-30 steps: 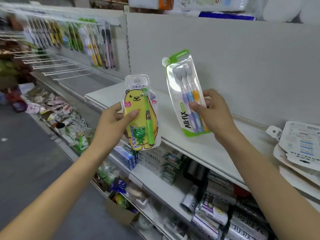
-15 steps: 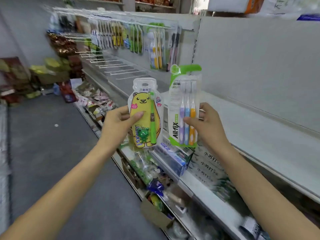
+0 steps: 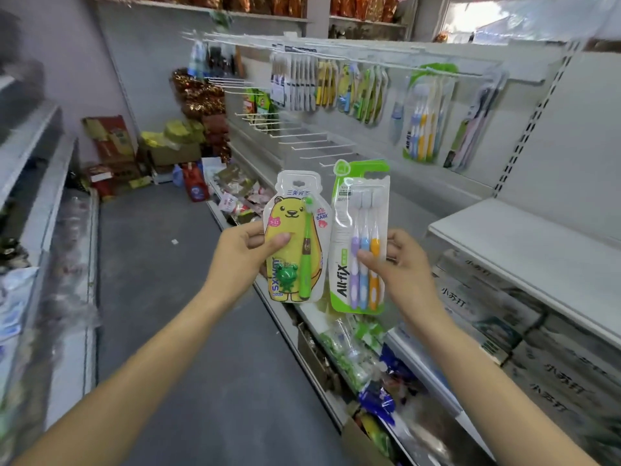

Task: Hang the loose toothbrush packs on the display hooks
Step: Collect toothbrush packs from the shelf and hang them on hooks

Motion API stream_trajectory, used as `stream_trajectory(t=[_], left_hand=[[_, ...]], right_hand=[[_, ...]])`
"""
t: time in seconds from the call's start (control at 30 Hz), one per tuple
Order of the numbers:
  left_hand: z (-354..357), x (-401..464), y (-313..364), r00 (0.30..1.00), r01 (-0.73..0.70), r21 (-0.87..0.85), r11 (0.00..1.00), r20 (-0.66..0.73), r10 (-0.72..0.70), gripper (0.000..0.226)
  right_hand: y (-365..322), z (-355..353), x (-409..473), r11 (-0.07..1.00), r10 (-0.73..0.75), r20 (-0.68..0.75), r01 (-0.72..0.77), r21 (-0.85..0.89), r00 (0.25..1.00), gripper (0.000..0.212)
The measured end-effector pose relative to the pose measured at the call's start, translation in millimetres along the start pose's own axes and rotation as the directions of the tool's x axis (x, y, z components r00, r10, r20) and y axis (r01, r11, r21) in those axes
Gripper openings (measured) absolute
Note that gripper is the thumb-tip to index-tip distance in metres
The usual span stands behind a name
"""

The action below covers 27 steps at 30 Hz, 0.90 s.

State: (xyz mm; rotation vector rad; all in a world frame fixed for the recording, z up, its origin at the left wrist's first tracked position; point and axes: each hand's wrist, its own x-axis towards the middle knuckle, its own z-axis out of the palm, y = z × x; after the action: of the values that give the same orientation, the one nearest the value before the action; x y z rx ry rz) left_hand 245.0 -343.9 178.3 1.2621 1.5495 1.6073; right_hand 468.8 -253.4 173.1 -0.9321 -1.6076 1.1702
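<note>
A: How far along is the hanging?

B: Partway, I'd judge. Two packs are not hung. The left hand (image 3: 247,255) grips the yellow bear pack (image 3: 295,240) at centre frame, thumb across its front. The right hand (image 3: 400,264) pinches the three-brush pack (image 3: 361,237) just beside it, thumb on the handles. Both packs are upright, well below the hooks.

A: And what's done?

B: Several hanging packs (image 3: 363,92) line the top rail in the upper middle of the frame. The bare hooks (image 3: 302,142) in the row beneath hold nothing.

A: Anything unclear?

B: The far hooks at upper left are blurred, so I can't count them. Goods on the lower shelves (image 3: 524,250) at right are smeared, and the fingers behind each pack are hidden.
</note>
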Motion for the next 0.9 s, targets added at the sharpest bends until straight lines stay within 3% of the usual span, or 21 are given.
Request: stream_trajectory(t=[0.4,0.7,0.9], left_hand=[[-43,86,-48,0.999,0.036,-0.029,0.999,-0.024,-0.037,0.017],[-54,180,-67,0.998,0.012,-0.11,0.994,0.057,-0.006,0.021],[-57,231,-73,0.994,-0.006,-0.212,0.977,0.102,0.028,0.019]], right_hand=[[24,63,81,0.998,-0.024,0.033,0.022,0.065,0.999,0.022],[26,81,169,0.989,-0.116,-0.076,0.122,0.079,0.99,0.019],[27,90,203,0.991,-0.083,-0.151,0.097,0.091,0.985,0.019]])
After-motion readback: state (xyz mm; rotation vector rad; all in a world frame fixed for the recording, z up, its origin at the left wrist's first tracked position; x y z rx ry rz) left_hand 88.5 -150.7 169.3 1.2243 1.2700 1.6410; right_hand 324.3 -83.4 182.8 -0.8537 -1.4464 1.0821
